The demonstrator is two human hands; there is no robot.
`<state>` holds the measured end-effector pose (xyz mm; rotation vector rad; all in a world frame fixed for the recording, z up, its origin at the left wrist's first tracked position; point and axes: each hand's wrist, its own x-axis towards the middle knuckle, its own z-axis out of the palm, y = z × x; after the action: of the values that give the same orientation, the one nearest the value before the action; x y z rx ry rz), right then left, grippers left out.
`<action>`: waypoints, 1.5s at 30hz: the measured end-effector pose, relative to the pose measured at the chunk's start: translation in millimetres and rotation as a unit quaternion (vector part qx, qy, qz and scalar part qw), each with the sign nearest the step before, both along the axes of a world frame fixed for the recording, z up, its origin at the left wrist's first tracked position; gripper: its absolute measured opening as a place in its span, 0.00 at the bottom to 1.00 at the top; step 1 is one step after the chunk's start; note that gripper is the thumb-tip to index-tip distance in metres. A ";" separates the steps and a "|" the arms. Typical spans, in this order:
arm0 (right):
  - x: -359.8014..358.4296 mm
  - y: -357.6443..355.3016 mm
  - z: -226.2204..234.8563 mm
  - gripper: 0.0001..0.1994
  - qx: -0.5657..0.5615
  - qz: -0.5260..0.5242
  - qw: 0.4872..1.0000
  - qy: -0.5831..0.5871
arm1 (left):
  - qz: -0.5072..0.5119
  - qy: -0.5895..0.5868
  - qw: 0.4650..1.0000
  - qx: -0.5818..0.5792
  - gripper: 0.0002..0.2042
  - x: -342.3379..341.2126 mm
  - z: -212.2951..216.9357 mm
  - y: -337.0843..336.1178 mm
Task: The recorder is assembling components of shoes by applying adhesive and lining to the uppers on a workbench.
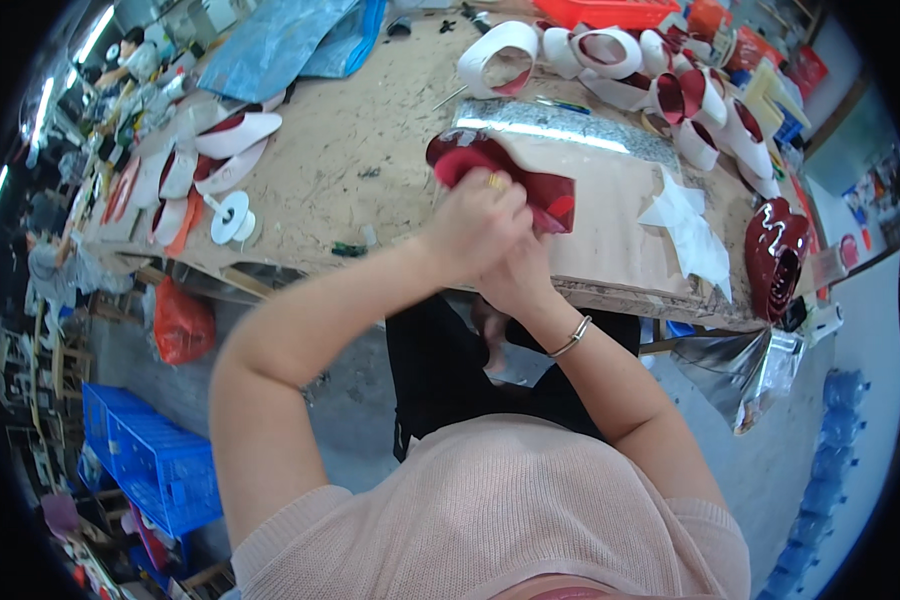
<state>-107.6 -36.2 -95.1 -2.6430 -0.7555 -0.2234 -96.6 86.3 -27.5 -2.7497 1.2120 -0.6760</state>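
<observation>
Both my hands are together over the front of the workbench, closed on a glossy dark red shoe upper point(548, 190) with a brighter red inside. My left hand point(478, 222), with a ring on one finger, is bent over the near side of the upper. Just below and to its right, my right hand point(518, 272) grips the piece from underneath, a bracelet on that wrist. The fingertips of both hands are partly hidden. Under the upper lies a pale board point(610, 235), with a white cut sheet point(692, 225) on its right part.
White shoe uppers with red linings point(600, 52) crowd the back right, and more point(235, 140) lie at the left. A white spool point(232, 218) stands by the front left edge. Glossy dark red uppers point(775, 258) sit at the right edge. Blue plastic sheeting point(290, 45) covers the far left.
</observation>
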 end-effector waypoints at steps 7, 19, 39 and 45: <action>-9.8 -55.2 44.0 0.20 0.017 0.110 0.987 0.116 | 0.125 0.165 0.952 -0.226 0.21 -21.0 -60.5 -8.7; 97.1 -49.9 41.8 0.13 0.751 -0.004 0.535 0.387 | 0.169 0.011 0.940 -0.298 0.15 -10.4 -62.2 -51.0; 99.2 -12.6 84.0 0.22 -0.298 0.096 0.930 0.195 | 0.059 -0.120 0.989 0.067 0.11 -18.2 -48.1 17.1; 91.8 -10.1 87.2 0.19 -0.264 0.095 0.939 0.199 | 0.086 -0.117 0.989 0.028 0.12 -23.2 -52.2 14.1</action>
<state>-15.8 -46.3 -7.9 -2.9178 -1.0253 0.6365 -119.8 100.3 -79.7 -2.5999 0.9202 -0.8998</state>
